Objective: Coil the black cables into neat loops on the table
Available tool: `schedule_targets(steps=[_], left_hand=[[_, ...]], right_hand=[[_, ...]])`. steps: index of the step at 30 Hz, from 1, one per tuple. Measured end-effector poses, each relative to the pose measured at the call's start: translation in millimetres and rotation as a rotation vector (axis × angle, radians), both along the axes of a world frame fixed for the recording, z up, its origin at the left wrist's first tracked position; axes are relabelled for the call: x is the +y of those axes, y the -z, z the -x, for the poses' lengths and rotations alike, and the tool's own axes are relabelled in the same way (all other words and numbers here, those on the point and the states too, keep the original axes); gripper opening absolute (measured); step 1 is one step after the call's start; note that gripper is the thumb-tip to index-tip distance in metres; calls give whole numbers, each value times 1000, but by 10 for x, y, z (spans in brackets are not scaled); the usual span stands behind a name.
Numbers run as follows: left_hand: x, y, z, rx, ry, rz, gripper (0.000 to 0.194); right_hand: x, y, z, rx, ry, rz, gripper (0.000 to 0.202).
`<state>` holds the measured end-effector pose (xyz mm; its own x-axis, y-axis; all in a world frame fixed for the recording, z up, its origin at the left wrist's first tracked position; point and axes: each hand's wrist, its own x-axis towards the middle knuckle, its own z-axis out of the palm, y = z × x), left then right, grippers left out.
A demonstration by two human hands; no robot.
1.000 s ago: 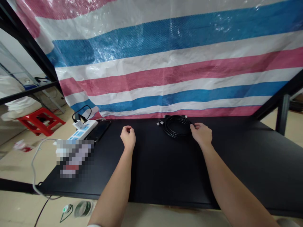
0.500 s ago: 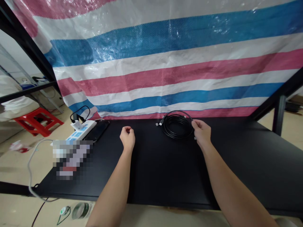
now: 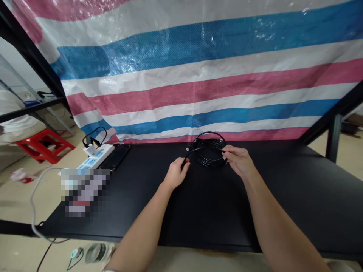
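A coiled black cable (image 3: 209,161) lies on the black tabletop (image 3: 204,211), close to the striped sheet. A pale connector (image 3: 187,149) shows at the coil's left side. My left hand (image 3: 176,173) is closed on a stretch of the black cable, left of the coil and nearer to me. At the coil's right edge, my right hand (image 3: 238,160) pinches the same cable between thumb and fingers. The cable runs across the front of the coil from one hand to the other, and a loose loop rises behind it.
At the left stand a white power strip (image 3: 98,155) with plugs, a black phone (image 3: 116,157) and a pixelated item (image 3: 87,192). Behind the table hangs a striped sheet (image 3: 198,87). A red stool (image 3: 45,145) with a seated person is beyond the left edge.
My left hand has moved right to the coil and taken hold of the cable. My right hand has shifted slightly left, and the cable now spans between both hands.
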<state>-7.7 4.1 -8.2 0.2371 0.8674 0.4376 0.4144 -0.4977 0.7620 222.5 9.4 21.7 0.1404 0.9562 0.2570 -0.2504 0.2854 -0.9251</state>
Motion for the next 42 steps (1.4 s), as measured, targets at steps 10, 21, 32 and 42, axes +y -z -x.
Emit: schedule_targets(steps=[10,21,32,42], left_hand=[[119,-17,50,-689,-190,352,40],[118,-312,207,-1254,-217,689,41],[91,-385,328,-1367,-130,791,42],[113,-310,291,-1230,-146,805,41]], right_hand=[[193,219,-239,7,603,108,30],[181,254,-271,-823,722,431,28],[244,404,-278,-1230,610,441,30],[324,552,-315,-1057,735,418,14]])
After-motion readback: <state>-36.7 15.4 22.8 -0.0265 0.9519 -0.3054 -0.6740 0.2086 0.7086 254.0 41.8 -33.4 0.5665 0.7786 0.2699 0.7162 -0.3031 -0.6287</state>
